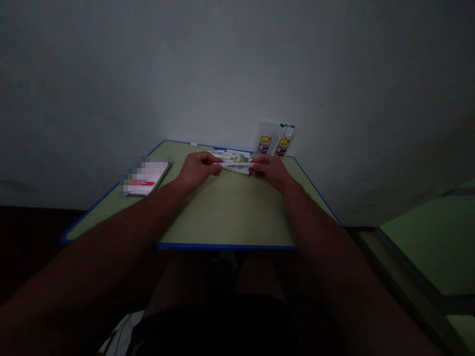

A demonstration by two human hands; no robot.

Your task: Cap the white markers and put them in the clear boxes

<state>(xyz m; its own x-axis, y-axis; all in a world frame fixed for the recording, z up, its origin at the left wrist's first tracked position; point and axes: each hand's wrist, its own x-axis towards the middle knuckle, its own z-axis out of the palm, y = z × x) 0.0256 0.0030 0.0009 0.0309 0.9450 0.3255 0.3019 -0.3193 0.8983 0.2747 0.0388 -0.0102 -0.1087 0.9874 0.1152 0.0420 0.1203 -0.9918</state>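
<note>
Both my hands reach to the far half of a green table with a blue edge [222, 246]. My left hand [198, 169] is closed on the left end of a white marker [235, 168]. My right hand [269, 170] pinches the right end of the same marker. Just behind it lie several more white markers [233, 156] in a loose heap. Two clear marker packs [274, 138] with yellow labels lean against the wall at the table's far right corner.
A booklet with a red stripe [144, 177] lies at the table's left side. A small pen-like item [193, 144] rests at the far edge. A grey wall stands directly behind. A second green surface [430, 242] sits at the right.
</note>
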